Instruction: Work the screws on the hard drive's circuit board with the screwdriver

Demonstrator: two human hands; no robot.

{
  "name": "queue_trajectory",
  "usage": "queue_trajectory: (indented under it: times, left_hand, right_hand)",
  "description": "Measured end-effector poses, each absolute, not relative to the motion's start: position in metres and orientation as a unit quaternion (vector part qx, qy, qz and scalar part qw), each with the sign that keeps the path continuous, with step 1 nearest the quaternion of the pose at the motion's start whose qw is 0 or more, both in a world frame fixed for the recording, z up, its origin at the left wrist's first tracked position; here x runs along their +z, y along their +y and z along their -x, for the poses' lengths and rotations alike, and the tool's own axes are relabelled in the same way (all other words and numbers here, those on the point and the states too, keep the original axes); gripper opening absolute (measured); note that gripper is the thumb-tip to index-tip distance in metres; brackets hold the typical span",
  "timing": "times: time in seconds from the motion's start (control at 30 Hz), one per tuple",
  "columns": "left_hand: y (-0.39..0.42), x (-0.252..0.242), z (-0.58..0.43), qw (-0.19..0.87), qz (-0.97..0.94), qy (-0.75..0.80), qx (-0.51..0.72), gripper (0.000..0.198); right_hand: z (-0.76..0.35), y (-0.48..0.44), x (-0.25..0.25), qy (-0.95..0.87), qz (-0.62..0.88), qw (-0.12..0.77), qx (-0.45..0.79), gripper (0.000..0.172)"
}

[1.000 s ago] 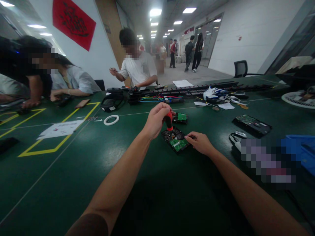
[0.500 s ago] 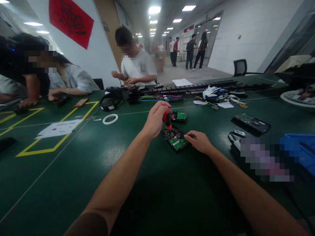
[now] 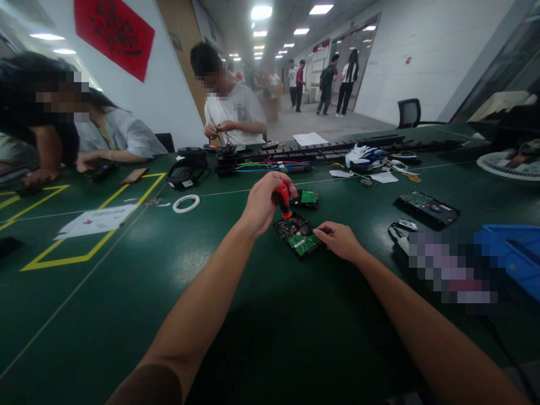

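Note:
A black hard drive (image 3: 296, 234) with a green circuit board lies face up on the green table (image 3: 126, 281) in front of me. My left hand (image 3: 262, 202) is closed round a red-handled screwdriver (image 3: 283, 198), held upright with its tip down on the drive's far end. My right hand (image 3: 338, 240) rests on the table at the drive's right edge, fingers curled and pressing against it. A second small drive with a green board (image 3: 307, 198) lies just behind.
Another hard drive (image 3: 426, 206) lies to the right, near a blue bin (image 3: 514, 253). A white tape ring (image 3: 186, 203), a paper sheet (image 3: 95, 220) in yellow floor-tape lines and cables (image 3: 274, 166) sit further back. Three people work at the far left side.
My hands and the screwdriver stay on the drive; the view has shifted slightly. The person in the white shirt across the table has brought both hands together.

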State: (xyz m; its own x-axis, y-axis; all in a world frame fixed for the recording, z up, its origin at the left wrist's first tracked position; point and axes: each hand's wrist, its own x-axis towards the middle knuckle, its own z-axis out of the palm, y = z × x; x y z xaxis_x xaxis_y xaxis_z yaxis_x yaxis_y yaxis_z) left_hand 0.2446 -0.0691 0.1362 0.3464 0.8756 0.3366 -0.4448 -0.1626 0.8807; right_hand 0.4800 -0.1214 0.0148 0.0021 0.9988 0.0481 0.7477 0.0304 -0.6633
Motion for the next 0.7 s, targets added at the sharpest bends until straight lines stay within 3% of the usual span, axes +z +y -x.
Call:
queue_trajectory:
  times: [0.13,0.53,0.7]
  left_hand:
    - [-0.0696,0.1353,-0.246,0.643,-0.532,0.18,0.522,0.013]
    - [-0.0673,0.1397,-0.2407,0.56,-0.585,0.244,0.534,0.021]
    - [-0.0686,0.1378,-0.2438,0.612,-0.547,0.203,0.534,0.018]
  right_hand:
    - [-0.4813,-0.1202,0.0126,-0.664,0.657,0.269,0.234,0.034]
    - [-0.4817,-0.1202,0.0089,-0.663,0.655,0.278,0.233,0.035]
    - [-0.482,-0.1194,0.0073,-0.661,0.657,0.279,0.232,0.034]
